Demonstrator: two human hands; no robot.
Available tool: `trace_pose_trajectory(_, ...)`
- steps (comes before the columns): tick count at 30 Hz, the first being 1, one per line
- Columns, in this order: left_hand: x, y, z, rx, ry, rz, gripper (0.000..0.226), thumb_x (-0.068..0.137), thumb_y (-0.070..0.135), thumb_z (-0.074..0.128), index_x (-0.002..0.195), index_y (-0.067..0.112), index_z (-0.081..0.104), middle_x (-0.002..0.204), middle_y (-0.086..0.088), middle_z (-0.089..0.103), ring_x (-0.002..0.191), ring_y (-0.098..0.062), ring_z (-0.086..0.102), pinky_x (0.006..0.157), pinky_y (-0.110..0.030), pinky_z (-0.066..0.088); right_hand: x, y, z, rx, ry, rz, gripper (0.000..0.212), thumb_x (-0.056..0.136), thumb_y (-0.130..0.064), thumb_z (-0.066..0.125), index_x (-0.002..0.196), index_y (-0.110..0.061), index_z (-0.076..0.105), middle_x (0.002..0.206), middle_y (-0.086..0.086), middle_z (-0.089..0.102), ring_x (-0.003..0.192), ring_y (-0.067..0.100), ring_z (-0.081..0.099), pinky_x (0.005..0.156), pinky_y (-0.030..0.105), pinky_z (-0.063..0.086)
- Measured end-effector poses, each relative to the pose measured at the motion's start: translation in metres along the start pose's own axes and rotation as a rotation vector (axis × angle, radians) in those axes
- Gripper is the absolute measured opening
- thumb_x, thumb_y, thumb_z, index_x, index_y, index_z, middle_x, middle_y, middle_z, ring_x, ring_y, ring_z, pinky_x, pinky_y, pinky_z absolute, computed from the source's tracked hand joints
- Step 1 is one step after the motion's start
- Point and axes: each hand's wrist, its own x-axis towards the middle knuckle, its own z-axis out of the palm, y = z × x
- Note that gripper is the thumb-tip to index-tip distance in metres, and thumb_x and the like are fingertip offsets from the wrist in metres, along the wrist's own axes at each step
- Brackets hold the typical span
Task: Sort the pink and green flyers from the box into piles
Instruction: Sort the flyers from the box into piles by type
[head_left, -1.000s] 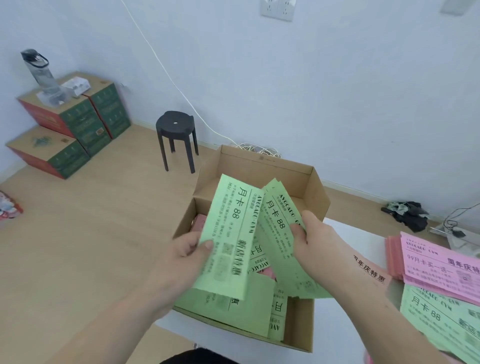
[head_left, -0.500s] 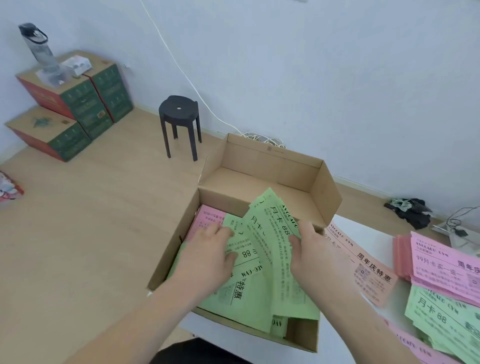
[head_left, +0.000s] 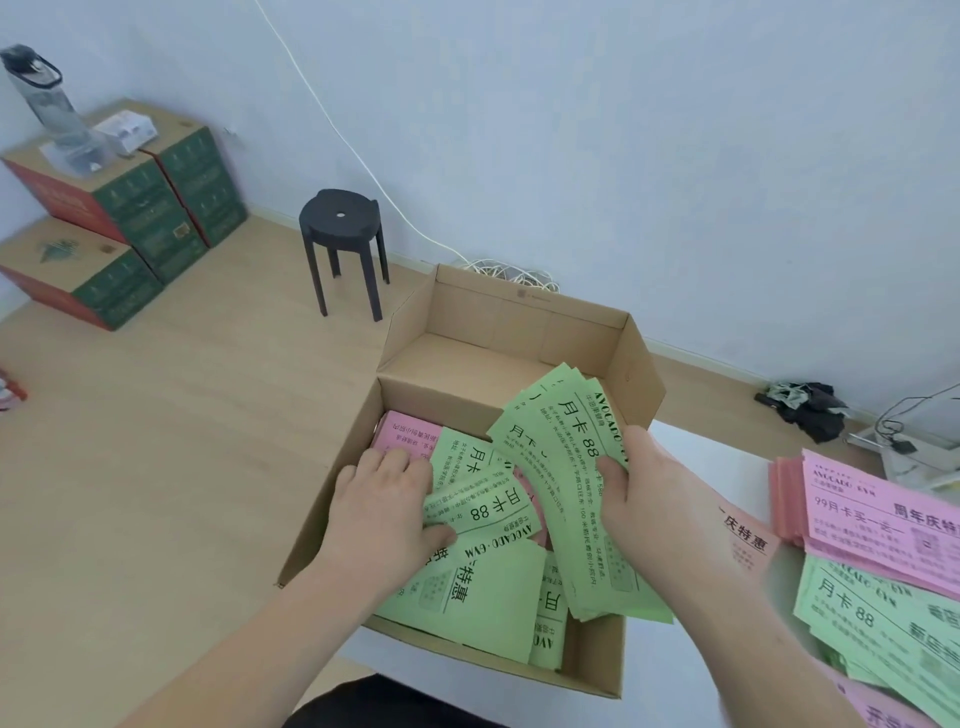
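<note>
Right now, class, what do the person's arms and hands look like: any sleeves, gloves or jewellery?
The left hand and right hand are bare: no gloves, rings or watch visible. The left forearm and right forearm are uncovered too, with no sleeve in view.

The box (head_left: 519, 322) sits left of the flyer piles (head_left: 883, 571), stool (head_left: 340, 218) behind.

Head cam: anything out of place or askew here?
One loose pink flyer lies alone on the white table, between the brown cardboard box and the stacked pink flyer pile, not squared with it. Green and pink flyers inside the box lie jumbled at mixed angles. Nothing looks torn or spilled.
</note>
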Motion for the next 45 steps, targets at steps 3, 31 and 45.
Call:
trace_pose_trajectory(3,-0.001,-0.008,-0.009,-0.272,-0.020,-0.060,0.024,0.088,0.042,0.073,0.093,0.033,0.051,0.096,0.016,0.062,0.096,-0.016,0.060,0.082,-0.034,0.048,0.003,0.001,0.001,0.032,-0.021,-0.008,0.020,0.107,-0.032,0.044,0.092,-0.022,0.037,0.075,-0.004,0.057,0.066,0.020,0.059,0.057,0.035,0.046)
trace_pose_trajectory(31,-0.009,0.038,0.015,-0.604,-0.241,0.039,0.014,0.103,0.029,0.052,0.102,0.024,0.064,0.091,0.006,0.070,0.077,-0.018,0.071,0.072,-0.035,0.060,-0.019,-0.013,0.035,0.138,-0.195,0.002,0.014,0.104,-0.041,0.050,0.112,-0.030,0.046,0.100,-0.011,0.066,0.087,0.017,0.066,0.076,0.040,0.058)
trace_pose_trajectory(45,-0.002,-0.008,0.005,-0.832,0.099,-0.224,0.014,0.090,0.024,0.077,0.079,0.025,0.069,0.076,0.008,0.074,0.072,-0.012,0.070,0.070,-0.037,0.060,-0.010,-0.008,-0.005,0.154,-0.070,0.027,0.015,0.103,-0.036,0.051,0.117,-0.031,0.053,0.093,-0.012,0.068,0.076,0.014,0.069,0.070,0.042,0.061)
